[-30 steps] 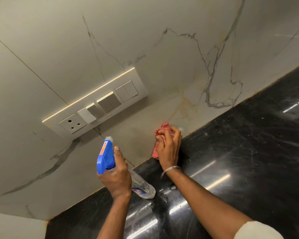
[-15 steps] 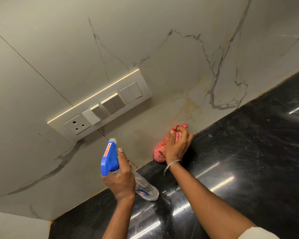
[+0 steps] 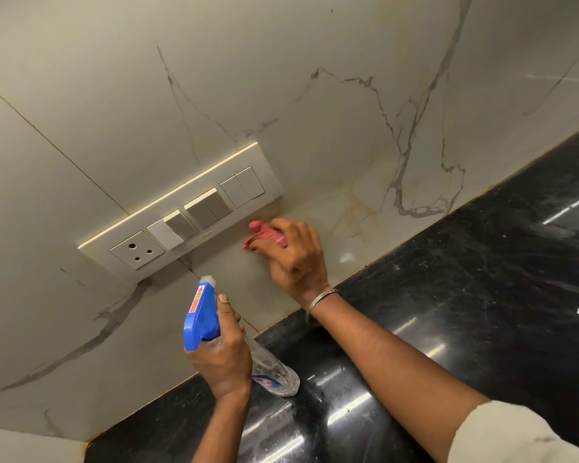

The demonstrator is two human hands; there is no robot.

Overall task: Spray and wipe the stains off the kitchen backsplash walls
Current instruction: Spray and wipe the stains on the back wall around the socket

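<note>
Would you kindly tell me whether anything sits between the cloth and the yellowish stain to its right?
Nothing visible does. The pink cloth in the right hand has bare tile between it and the yellowish stain; the switch panel lies up and left, off that path.

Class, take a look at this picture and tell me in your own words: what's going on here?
A person is cleaning a kitchen wall. The right hand grips a pink cloth and presses it against the wall just below the switch panel. The left hand holds a spray bottle, its blue head aimed at the wall. Yellowish stains show to the right of the cloth, above the black counter.
</note>
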